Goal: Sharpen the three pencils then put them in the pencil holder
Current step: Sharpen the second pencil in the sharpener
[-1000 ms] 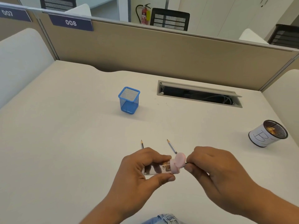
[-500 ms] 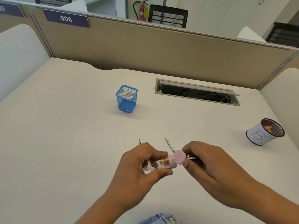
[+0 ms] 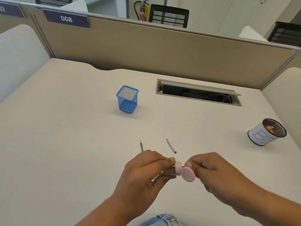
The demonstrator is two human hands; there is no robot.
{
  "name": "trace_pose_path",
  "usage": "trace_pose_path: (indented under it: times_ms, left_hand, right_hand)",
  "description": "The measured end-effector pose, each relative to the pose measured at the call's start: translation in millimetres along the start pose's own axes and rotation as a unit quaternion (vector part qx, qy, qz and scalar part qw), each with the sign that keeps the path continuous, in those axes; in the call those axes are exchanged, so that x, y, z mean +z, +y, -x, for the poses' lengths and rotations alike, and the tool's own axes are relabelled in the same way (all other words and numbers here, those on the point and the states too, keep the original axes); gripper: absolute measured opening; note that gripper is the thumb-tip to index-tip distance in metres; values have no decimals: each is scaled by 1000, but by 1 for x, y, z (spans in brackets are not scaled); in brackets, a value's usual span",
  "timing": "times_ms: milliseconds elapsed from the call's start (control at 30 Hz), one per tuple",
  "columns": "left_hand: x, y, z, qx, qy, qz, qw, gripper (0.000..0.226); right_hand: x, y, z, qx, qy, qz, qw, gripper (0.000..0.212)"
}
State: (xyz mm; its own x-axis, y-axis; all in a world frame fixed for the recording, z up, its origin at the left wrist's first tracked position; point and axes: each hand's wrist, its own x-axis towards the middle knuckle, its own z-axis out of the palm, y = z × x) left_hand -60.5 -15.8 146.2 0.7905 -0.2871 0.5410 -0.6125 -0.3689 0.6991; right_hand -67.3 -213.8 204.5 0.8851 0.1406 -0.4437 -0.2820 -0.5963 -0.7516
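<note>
Head view: left hand (image 3: 143, 173) clenched around sharpener (image 3: 179, 171); right hand (image 3: 216, 172) pinching its hidden third pencil. Risk: lead snapping through overtwisting. Two pencils (image 3: 171, 145) on counter (image 3: 65, 144), near holder (image 3: 127, 99), long axes near-to-far, tips pointing far.

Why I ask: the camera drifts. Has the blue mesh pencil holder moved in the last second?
No. The blue mesh pencil holder keeps the same spot left of the cable slot; only the camera shifted.
</note>
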Motion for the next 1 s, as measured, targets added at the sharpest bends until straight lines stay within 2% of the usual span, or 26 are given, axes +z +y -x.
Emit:
trace_pose_path:
  times_ms: [67,133,200,267,333,400,500,533,600,667,733,833,867,900,933,1000]
  left_hand:
    - [1,-2,0,19,-11,-17,1000,21]
    - [-1,0,-4,-26,-4,24,999,23]
    - [-4,2,-9,-77,-1,62,995,26]
    - [-6,5,-12,-103,-7,78,992,25]
    - [-7,8,-13,-121,-10,83,989,25]
    - [-8,10,-13,-143,-11,100,985,27]
    - [-9,13,-14,-198,-19,158,967,29]
    - [-10,14,-14,-215,-27,185,959,28]
    - [-10,16,-14,-226,-37,213,950,28]
    - [-8,15,-14,-199,-19,176,964,28]
    - [-6,13,-15,-144,5,125,982,26]
    - [0,8,-12,-33,37,67,997,18]
    - [2,7,-10,-4,44,49,998,16]
    - [4,5,-8,13,50,39,998,16]
    - [5,5,-8,14,52,40,998,17]
    - [5,4,-11,-21,42,60,997,21]
  right_hand:
    - [-3,-3,0,70,-57,-108,990,44]
    - [-7,-6,1,60,-59,-115,990,45]
    - [-9,-9,2,-2,-28,-48,998,42]
    - [-13,-9,3,-102,15,59,993,35]
    - [-18,-7,5,-212,62,214,952,34]
    - [-22,-4,5,-298,101,353,881,36]
    - [-22,1,0,-373,141,428,811,34]
    - [-21,1,-2,-391,151,438,796,32]
    - [-20,-2,-3,-398,154,443,788,28]
    - [-17,-2,0,-368,138,410,823,29]
    - [-13,-5,2,-303,111,332,887,27]
    - [-6,-13,3,-120,65,116,984,35]
    - [-6,-16,4,-31,27,28,999,39]
    - [-7,-17,4,35,-11,-43,998,40]
    - [-9,-18,3,63,-37,-84,994,40]
    - [-12,-20,2,52,-50,-79,994,41]
